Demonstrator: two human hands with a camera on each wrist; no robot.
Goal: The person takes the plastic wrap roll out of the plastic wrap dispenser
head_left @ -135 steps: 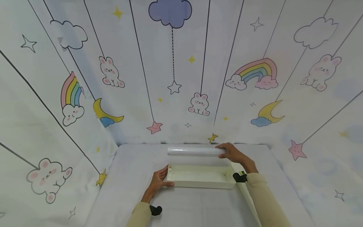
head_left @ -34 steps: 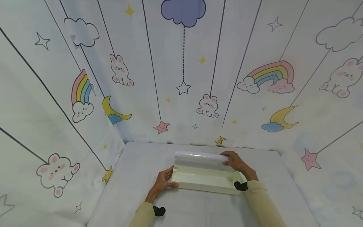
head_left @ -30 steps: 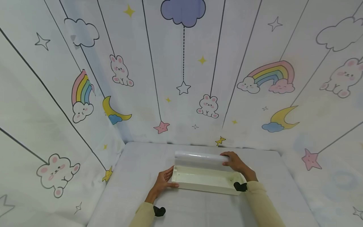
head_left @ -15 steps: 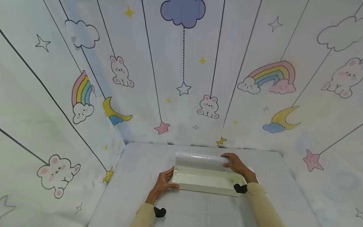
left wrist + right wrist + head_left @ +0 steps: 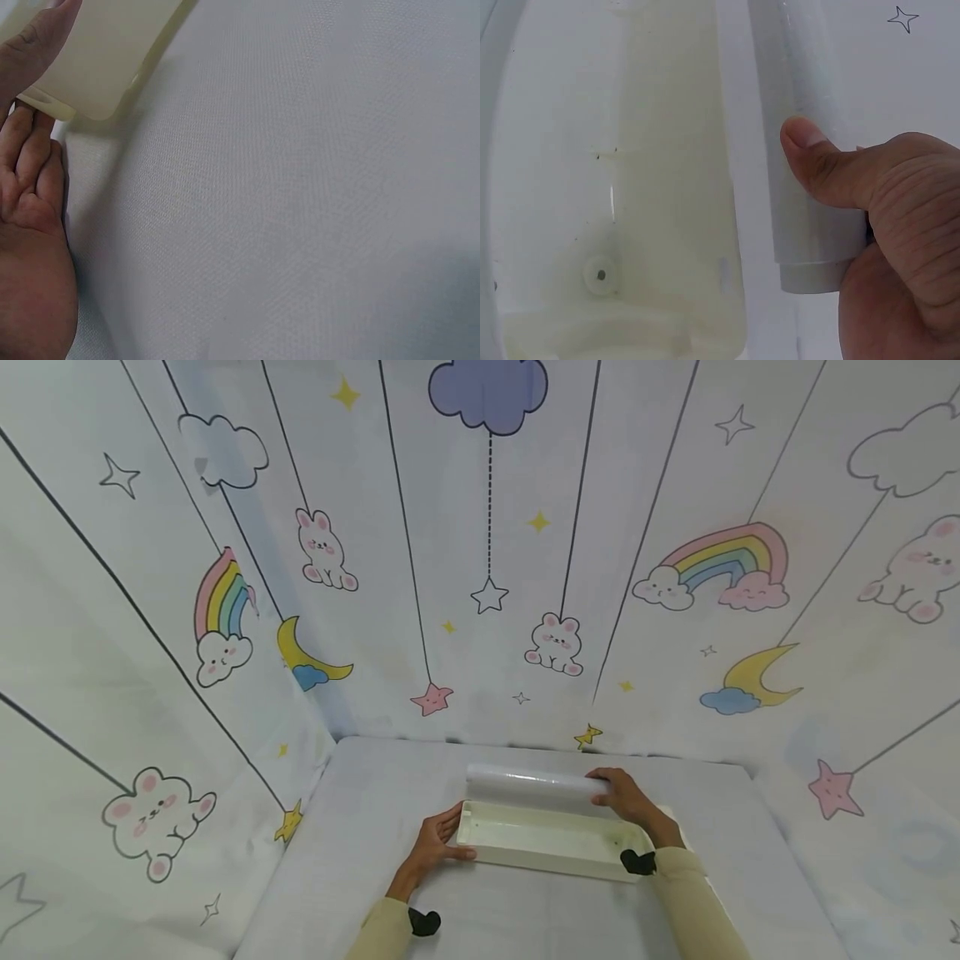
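A long cream plastic box [image 5: 555, 863], its top side uncovered, lies across the white table. My left hand [image 5: 429, 847] grips its left end, thumb on the front wall and fingers behind the end; the left wrist view shows the thumb against the box wall [image 5: 112, 52]. Just behind the box is a shiny roll of plastic wrap [image 5: 525, 781], parallel to it. My right hand [image 5: 626, 797] holds the roll's right end; in the right wrist view the thumb lies along the wrap roll [image 5: 814, 232] and the core's end sticks out. Whether the roll touches the table is unclear.
A pale cream strip [image 5: 667, 817], mostly hidden by my right forearm, shows behind the wrist. The white tabletop [image 5: 510, 910] runs back to a cloth wall [image 5: 465, 710] printed with bunnies and stars; similar cloth stands at both sides.
Against 4.5 seconds ago, the head view has shifted, the box and roll slant slightly down to the right, and the strip at right is more covered. Since one second ago, little has moved.
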